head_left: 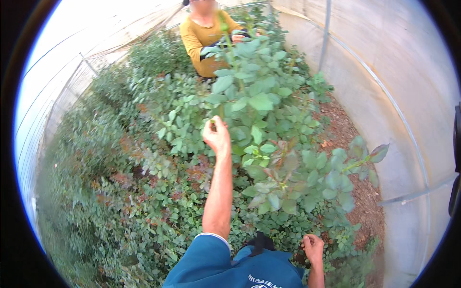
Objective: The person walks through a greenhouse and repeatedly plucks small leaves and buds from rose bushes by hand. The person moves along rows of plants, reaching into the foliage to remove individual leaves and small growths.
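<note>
My left hand (217, 138) reaches forward among the leaves, thumb and fingertips pinched on a small green plant piece (213, 124). Just past it rises a tall leafy shoot (260, 102), apparently of a rose bush, with a blurred green bud (224, 26) at its top. Low beside my body, my right hand (313, 246) has its fingers curled, and its palm is hidden. Nearest to that hand are low green leaves (340, 235). A leaning shoot with reddish leaf tips (378, 153) stands forward and to the right of it.
Dense bushes (119, 180) spread across the left and middle. A person in a yellow top (191, 34) stands among plants ahead, arms at the foliage. Brown soil (362, 201) borders the plastic greenhouse wall (403, 230) on the right, where metal pipes (325, 36) run.
</note>
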A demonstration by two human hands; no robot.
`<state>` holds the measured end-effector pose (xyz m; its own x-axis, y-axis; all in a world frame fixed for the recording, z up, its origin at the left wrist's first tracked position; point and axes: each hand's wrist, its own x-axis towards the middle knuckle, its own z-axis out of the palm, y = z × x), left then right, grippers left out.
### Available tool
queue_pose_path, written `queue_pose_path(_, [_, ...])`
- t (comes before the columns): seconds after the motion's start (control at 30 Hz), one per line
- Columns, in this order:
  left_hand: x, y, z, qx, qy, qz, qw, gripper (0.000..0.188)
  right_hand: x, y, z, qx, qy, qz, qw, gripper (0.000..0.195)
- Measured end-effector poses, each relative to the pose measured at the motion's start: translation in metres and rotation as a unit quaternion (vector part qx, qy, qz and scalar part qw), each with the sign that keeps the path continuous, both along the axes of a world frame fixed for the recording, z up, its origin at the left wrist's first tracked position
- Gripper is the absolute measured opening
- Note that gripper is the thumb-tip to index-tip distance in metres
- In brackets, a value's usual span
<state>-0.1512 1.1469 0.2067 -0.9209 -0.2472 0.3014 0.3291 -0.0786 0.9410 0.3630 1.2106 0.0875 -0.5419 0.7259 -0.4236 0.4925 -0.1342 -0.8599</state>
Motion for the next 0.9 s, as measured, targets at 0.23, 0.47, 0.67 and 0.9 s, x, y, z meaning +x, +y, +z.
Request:
queue_pose_path(0.23, [-0.015, -0.021, -0.018, -0.001, 0.016, -0.031, 0.999, 0.019, -0.005, -0.005, 0.008, -0.006, -0.005, -0.005, 1.000, 0.020])
queue_pose_path(0.47, [-0.032, -0.044, -0.014, -0.102, -0.012, -0.123, 0.987, 0.035, -0.004, 0.002, 0.009, 0.102, -0.040, 0.056, 0.992, 0.025])
queue_pose_path(0.67, [0.001, -0.056, 0.014, -0.193, -0.003, -0.083, 0.978, 0.049, 0.004, 0.000, 0.011, 0.079, -0.057, -0.008, 0.995, 0.024])
queue_pose_path(0.9, [0.013, -0.129, -0.054, -0.400, 0.146, -0.076, 0.902, 0.032, 0.031, -0.022, -0.016, 0.052, -0.079, -0.049, 0.994, 0.024])
